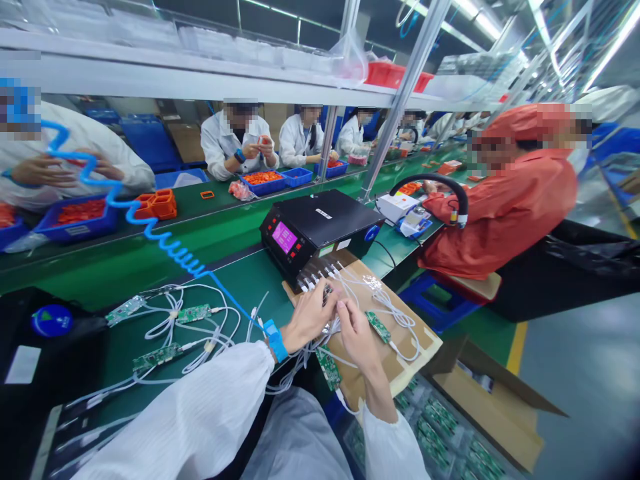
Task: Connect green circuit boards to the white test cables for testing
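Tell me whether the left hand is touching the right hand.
Touching. The head view shows the left hand and right hand meeting at the fingertips over the white cables, no gap visible.

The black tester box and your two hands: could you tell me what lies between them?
In the head view, white cables plugged into the black tester box run over brown cardboard to the left hand and right hand.

Just beyond the hands [333, 320], the tester box [320, 230] is black with a pink screen [284, 237] and red buttons. White cables [390, 307] run under the hands over brown cardboard [400, 360]. Left of the hands, green circuit boards [194, 313] lie on the dark green table [125, 267]. A bright blue wrist strap [275, 339] joins a blue coiled cord [150, 230]. Sleeves [200, 413] are white.
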A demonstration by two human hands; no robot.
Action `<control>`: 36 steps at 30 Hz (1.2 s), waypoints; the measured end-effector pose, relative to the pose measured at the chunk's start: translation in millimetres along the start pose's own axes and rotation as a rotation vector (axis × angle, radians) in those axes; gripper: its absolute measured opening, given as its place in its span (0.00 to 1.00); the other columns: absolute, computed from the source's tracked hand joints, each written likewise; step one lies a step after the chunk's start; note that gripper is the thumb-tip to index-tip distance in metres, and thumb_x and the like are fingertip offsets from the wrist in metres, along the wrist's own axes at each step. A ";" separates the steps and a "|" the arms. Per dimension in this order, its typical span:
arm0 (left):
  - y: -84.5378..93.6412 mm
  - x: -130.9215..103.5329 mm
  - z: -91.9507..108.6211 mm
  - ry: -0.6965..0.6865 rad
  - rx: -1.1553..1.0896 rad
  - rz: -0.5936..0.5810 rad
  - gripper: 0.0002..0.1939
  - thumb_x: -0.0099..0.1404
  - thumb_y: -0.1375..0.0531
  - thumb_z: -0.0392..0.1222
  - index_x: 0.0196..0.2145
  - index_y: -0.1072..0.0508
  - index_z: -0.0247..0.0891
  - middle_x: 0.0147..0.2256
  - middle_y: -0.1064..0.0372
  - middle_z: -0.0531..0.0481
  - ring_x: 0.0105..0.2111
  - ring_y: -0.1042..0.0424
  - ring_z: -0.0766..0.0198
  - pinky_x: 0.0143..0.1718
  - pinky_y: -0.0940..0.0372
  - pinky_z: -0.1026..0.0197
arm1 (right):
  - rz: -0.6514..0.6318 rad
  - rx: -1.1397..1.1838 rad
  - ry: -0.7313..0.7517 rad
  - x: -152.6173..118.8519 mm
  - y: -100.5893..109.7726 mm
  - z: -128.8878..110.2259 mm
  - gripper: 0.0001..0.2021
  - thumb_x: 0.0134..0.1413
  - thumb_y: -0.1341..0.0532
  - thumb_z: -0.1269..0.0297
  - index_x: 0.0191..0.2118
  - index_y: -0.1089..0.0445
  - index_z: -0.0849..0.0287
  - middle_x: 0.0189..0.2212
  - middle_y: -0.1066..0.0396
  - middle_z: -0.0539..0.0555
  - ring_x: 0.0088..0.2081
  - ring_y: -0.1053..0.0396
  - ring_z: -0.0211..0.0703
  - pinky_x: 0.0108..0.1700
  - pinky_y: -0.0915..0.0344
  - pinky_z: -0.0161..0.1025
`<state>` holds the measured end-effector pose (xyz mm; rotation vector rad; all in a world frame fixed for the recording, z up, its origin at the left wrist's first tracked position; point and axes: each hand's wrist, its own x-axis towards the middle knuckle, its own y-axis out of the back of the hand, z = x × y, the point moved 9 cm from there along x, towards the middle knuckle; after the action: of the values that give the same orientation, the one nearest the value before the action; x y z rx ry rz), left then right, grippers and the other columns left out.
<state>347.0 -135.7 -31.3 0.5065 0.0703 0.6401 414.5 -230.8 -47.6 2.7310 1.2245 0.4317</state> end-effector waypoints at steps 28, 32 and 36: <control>19.1 2.3 -18.0 0.084 -0.338 0.181 0.25 0.74 0.53 0.68 0.40 0.34 0.44 0.24 0.34 0.58 0.20 0.30 0.64 0.27 0.38 0.61 | -0.173 -0.450 0.288 -41.4 -47.8 -1.4 0.11 0.70 0.42 0.59 0.36 0.28 0.55 0.32 0.26 0.52 0.38 0.30 0.47 0.48 0.38 0.43; 30.9 -2.7 -13.8 0.003 -0.452 0.295 0.23 0.76 0.52 0.65 0.41 0.34 0.43 0.25 0.35 0.58 0.20 0.35 0.68 0.26 0.40 0.64 | -0.198 -0.465 0.360 -46.4 -55.6 -7.5 0.13 0.73 0.47 0.65 0.37 0.28 0.55 0.36 0.24 0.53 0.39 0.29 0.46 0.50 0.38 0.43; 49.3 -11.6 -14.8 0.015 -0.659 0.439 0.21 0.76 0.53 0.63 0.42 0.35 0.42 0.24 0.37 0.58 0.19 0.38 0.69 0.24 0.42 0.65 | -0.174 -0.497 0.430 -49.6 -54.3 -21.1 0.13 0.75 0.47 0.64 0.38 0.29 0.54 0.34 0.26 0.51 0.38 0.29 0.45 0.49 0.38 0.42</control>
<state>307.1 -102.4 -22.0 -0.1309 -0.2404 1.0415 338.0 -231.9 -50.0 2.1527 1.2169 1.1667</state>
